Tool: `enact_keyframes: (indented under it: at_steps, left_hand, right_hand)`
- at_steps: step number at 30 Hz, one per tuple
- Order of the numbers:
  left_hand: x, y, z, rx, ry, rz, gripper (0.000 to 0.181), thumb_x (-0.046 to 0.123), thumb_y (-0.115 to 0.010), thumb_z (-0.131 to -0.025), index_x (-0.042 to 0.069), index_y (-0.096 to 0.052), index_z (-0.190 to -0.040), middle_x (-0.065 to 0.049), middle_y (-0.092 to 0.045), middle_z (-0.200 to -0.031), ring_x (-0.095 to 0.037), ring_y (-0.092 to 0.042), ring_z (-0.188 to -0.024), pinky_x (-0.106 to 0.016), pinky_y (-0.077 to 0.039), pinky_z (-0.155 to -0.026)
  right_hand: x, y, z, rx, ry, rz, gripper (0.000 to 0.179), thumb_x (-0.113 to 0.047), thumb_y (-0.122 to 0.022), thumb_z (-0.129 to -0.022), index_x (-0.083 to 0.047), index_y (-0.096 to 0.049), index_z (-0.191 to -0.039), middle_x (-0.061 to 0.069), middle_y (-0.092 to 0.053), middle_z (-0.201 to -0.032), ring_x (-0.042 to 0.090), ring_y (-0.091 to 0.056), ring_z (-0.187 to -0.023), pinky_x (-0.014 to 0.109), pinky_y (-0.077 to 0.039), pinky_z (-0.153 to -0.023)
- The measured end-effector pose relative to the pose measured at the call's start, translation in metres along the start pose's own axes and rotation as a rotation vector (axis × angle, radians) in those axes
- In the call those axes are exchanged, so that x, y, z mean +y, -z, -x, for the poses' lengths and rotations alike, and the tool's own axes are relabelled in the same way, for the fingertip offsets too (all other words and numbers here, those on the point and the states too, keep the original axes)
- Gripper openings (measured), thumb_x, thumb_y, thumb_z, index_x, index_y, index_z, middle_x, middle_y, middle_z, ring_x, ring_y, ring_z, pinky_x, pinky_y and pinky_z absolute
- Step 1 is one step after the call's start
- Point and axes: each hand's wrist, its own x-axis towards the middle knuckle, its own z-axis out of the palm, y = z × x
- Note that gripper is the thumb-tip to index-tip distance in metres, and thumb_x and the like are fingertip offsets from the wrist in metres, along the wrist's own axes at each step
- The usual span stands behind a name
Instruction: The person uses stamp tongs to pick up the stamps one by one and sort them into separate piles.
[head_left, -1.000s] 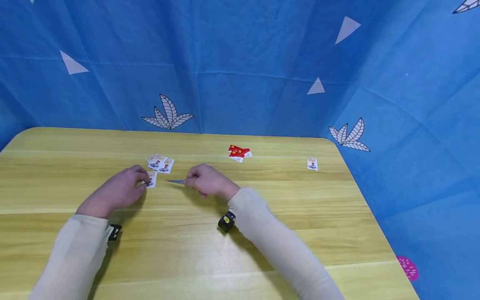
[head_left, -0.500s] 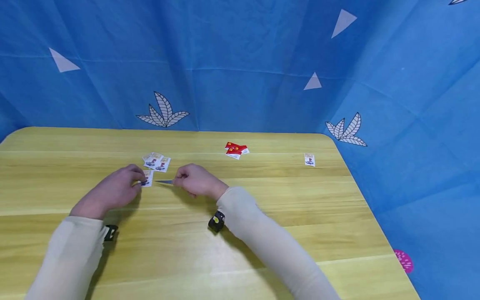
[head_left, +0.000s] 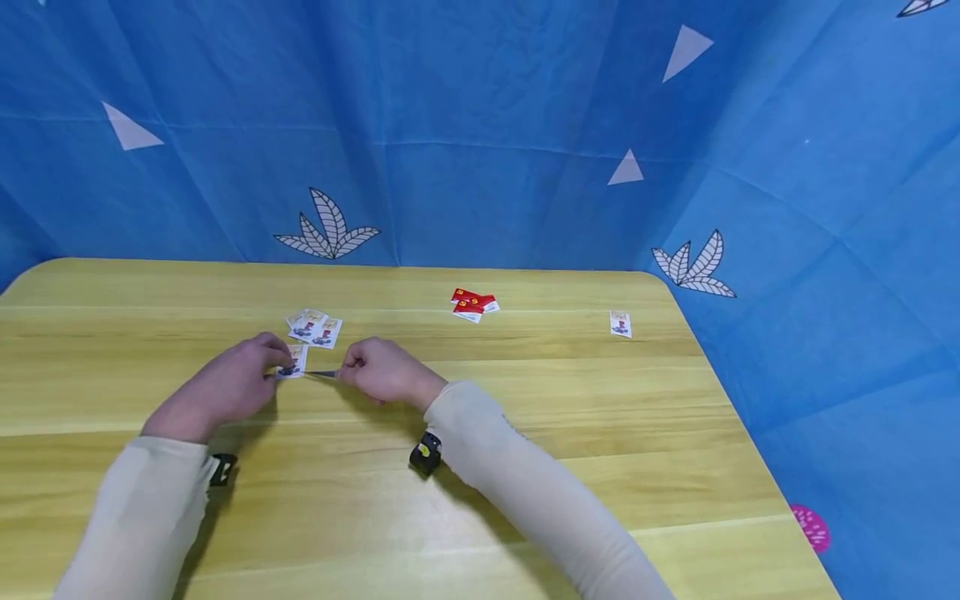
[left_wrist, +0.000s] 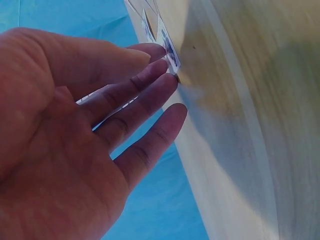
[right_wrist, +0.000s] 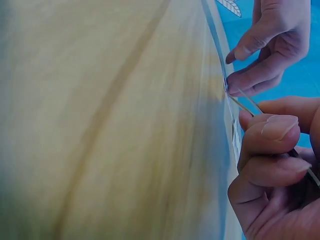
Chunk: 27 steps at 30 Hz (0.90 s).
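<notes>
My left hand (head_left: pixel 228 385) rests its fingertips on the left edge of a small white stamp (head_left: pixel 297 360) with a printed picture, lying flat on the table. In the left wrist view its fingers (left_wrist: pixel 145 100) are extended, and the thumb lies apart from the table. A pair of thin pointed tweezers (head_left: pixel 324 373) is pinched in my right hand (head_left: pixel 386 368), with the tips right at the stamp's right edge. The right wrist view shows two slightly spread prongs reaching toward the left fingertips. Just behind lies an overlapping pile of similar stamps (head_left: pixel 324 332).
Several red stamps (head_left: pixel 469 305) with a yellow emblem overlap at the table's back middle. One single picture stamp (head_left: pixel 620 324) lies at the right. A blue patterned cloth (head_left: pixel 480 133) hangs behind the wooden table (head_left: pixel 360 517).
My right hand has moved left, bringing the tweezer tips from a gap away up to the stamp's edge. The left fingertips stay on the stamp. The head view has shifted slightly.
</notes>
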Motion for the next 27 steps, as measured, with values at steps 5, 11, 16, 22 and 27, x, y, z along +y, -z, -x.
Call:
enact_keyframes:
  at_steps: [5, 11, 16, 22, 27]
  left_hand:
    - [0.0010, -0.0004, -0.0005, 0.005, 0.001, -0.001, 0.028, -0.006, -0.056, -0.085, -0.013, -0.068, -0.109, -0.028, -0.053, -0.120, -0.047, -0.051, -0.110, -0.061, -0.043, -0.092]
    - [0.0005, -0.0019, -0.0011, 0.010, -0.001, -0.005, 0.028, -0.004, -0.056, -0.087, -0.014, -0.067, -0.110, -0.027, -0.054, -0.118, -0.047, -0.052, -0.110, -0.061, -0.044, -0.092]
    - [0.0008, -0.0025, -0.0008, 0.018, -0.012, 0.007, 0.024, -0.002, -0.058, -0.089, -0.013, -0.068, -0.107, -0.027, -0.054, -0.117, -0.047, -0.053, -0.109, -0.060, -0.044, -0.092]
    - [0.0020, -0.0016, 0.0002, 0.022, 0.003, 0.012, 0.024, -0.002, -0.056, -0.090, -0.013, -0.068, -0.108, -0.028, -0.053, -0.119, -0.049, -0.051, -0.112, -0.062, -0.042, -0.094]
    - [0.0015, -0.0004, 0.0010, 0.024, 0.001, 0.013, 0.025, -0.002, -0.056, -0.090, -0.013, -0.068, -0.109, -0.028, -0.053, -0.119, -0.049, -0.051, -0.112, -0.062, -0.041, -0.094]
  right_hand:
    - [-0.0037, -0.0003, -0.0003, -0.001, -0.011, 0.033, 0.015, -0.018, -0.057, -0.100, -0.008, -0.065, -0.091, 0.001, -0.047, -0.053, 0.014, -0.043, -0.041, 0.024, -0.038, -0.043]
    - [-0.0064, -0.0011, -0.0004, 0.011, 0.010, 0.103, 0.014, -0.017, -0.058, -0.100, -0.009, -0.066, -0.092, 0.001, -0.053, -0.060, 0.012, -0.046, -0.043, 0.024, -0.042, -0.046]
    - [-0.0051, -0.0036, -0.0008, 0.021, 0.032, 0.162, 0.014, -0.017, -0.057, -0.100, -0.009, -0.067, -0.093, 0.000, -0.057, -0.066, 0.011, -0.049, -0.046, 0.023, -0.044, -0.050]
    - [-0.0062, -0.0044, -0.0010, 0.004, 0.037, 0.176, 0.014, -0.016, -0.056, -0.100, -0.009, -0.067, -0.093, 0.001, -0.057, -0.065, 0.012, -0.050, -0.045, 0.024, -0.046, -0.051]
    - [-0.0078, -0.0044, -0.0016, -0.003, 0.040, 0.194, 0.014, -0.016, -0.056, -0.100, -0.009, -0.066, -0.093, 0.001, -0.058, -0.066, 0.013, -0.052, -0.045, 0.023, -0.047, -0.052]
